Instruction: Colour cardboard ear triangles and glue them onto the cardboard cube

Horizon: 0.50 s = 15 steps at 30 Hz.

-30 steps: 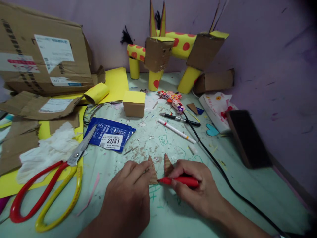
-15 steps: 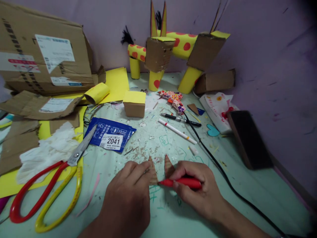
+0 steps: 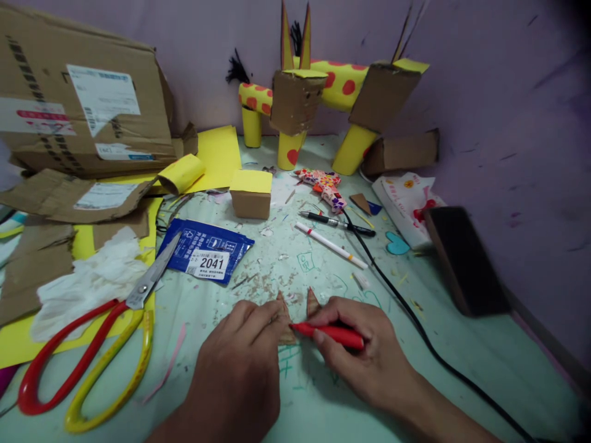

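Observation:
A pointed brown cardboard piece (image 3: 286,333) lies on the table under the fingers of my left hand (image 3: 240,363), which press and grip its left side. My right hand (image 3: 372,354) pinches a red marker (image 3: 341,336), its tip touching the right edge of that piece. Just beyond the right hand's fingers, a second pointed cardboard piece (image 3: 313,301) stands out, its lower part hidden by the hand. Green pen marks (image 3: 287,368) show on the table below the pieces.
Scissors (image 3: 138,295) lie at left beside a blue packet (image 3: 207,249). A small yellow-topped box (image 3: 250,195), a black pen (image 3: 337,223) and a white pen (image 3: 330,244) sit ahead. A black cable (image 3: 406,301) and phone (image 3: 465,261) are right. Cardboard animals (image 3: 298,101) stand behind.
The red marker's tip has moved a little up along the cardboard piece's right edge. My right hand has shifted slightly left with it; my left hand stays in place.

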Motion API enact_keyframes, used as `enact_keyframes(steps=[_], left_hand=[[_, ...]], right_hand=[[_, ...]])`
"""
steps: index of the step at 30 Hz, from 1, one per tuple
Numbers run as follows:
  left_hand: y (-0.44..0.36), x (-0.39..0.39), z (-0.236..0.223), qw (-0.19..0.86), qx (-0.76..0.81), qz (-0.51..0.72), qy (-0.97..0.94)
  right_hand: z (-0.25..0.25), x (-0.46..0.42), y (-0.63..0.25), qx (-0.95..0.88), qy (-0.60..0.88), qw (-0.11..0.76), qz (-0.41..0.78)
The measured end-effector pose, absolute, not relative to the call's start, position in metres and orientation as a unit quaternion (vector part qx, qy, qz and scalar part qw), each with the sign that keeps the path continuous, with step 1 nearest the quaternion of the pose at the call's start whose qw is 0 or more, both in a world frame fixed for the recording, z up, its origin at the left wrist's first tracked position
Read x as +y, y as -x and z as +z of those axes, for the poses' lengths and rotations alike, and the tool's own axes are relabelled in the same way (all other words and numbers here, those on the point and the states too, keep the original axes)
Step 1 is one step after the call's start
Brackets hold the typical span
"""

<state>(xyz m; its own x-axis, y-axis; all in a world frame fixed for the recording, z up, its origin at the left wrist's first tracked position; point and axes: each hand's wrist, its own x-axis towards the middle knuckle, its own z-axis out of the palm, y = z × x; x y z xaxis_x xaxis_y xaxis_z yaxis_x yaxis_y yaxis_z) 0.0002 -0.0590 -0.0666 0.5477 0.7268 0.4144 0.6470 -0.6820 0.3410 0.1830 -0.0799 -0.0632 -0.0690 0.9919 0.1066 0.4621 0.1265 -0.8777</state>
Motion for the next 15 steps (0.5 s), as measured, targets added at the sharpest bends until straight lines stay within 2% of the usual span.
enact_keyframes(steps=[5, 12, 15], left_hand=[[0.000, -0.059, -0.066, 0.078, 0.390, 0.267, -0.878], [0.001, -0.059, -0.067, 0.085, 0.394, 0.254, -0.879], [0.000, -0.059, -0.066, 0.088, 0.401, 0.258, -0.874]], right_hand=[[-0.064, -0.081, -0.184, -0.649, 0.548, 0.377, 0.369], [-0.063, -0.081, -0.192, -0.601, 0.542, 0.463, 0.362], [-0.065, -0.080, -0.194, -0.609, 0.530, 0.471, 0.355]])
